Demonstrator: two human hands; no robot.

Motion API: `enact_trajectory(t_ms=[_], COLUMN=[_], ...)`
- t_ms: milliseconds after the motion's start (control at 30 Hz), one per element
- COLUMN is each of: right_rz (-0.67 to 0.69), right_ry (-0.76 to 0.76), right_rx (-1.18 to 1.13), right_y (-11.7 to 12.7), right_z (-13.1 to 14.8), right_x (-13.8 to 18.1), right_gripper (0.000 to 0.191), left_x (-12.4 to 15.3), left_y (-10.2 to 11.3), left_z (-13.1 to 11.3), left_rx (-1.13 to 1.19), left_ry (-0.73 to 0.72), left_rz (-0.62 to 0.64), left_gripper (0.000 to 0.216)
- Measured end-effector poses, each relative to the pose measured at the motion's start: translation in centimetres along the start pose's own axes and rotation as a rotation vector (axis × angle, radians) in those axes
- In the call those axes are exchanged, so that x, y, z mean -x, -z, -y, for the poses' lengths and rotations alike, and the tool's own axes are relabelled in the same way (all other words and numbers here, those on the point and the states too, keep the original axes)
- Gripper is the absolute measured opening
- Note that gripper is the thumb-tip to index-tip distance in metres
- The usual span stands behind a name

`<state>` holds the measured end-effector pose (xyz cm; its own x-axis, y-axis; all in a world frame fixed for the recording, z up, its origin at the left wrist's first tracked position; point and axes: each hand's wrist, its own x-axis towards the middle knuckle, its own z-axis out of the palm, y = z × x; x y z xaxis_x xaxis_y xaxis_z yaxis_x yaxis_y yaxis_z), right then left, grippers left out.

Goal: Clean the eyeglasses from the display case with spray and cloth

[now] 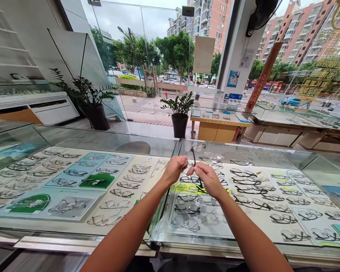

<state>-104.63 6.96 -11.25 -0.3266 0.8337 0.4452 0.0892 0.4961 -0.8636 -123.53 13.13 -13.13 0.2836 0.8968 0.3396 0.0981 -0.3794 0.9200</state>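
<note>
Above the glass display counter I hold up a pair of dark-framed eyeglasses (pixel 194 155) in both hands. My left hand (pixel 175 168) is closed, its fingertips pinching the glasses at their left side. From the right, my right hand (pixel 208 177) grips the lower part of the dark frame between thumb and fingers. A small pale tag (pixel 199 148) shows near the top of the glasses. One dark temple seems to hang below my right fingers. Under the glass, rows of eyeglasses (pixel 187 208) lie just beneath my hands.
Two glass display cases meet below my hands; the left one holds a blue tray (pixel 102 156) and many frames. Beyond stand potted plants (pixel 179 126), a small wooden table (pixel 215 130) and another glass counter (pixel 294 117). Glass doors (pixel 155 49) face the street.
</note>
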Motion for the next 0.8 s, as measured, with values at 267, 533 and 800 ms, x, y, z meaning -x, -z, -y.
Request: enact_trajectory(t_ms=[267,533,800], right_rz=[0.004,-0.213,-0.229], right_ry=[-0.012,-0.058,-0.068], right_rx=[0.018,-0.223,-0.22], right_y=[0.1,0.5,0.6], right_z=[0.0,-1.0,-1.4], right_x=[0.0,-0.7,-0.8], right_gripper=[0.05,0.038,0.04], left_x=[0.1,1.0,1.3], left_y=[0.1,-0.8,-1.6], left_z=[-0.4,-2.4,-2.5], left_rx=[-0.049,-0.264,-0.358], left_ry=[-0.013,-0.041,-0.087], left_rz=[-0.004,0.152,0.184], left_gripper=[0.068,0.069,0.068])
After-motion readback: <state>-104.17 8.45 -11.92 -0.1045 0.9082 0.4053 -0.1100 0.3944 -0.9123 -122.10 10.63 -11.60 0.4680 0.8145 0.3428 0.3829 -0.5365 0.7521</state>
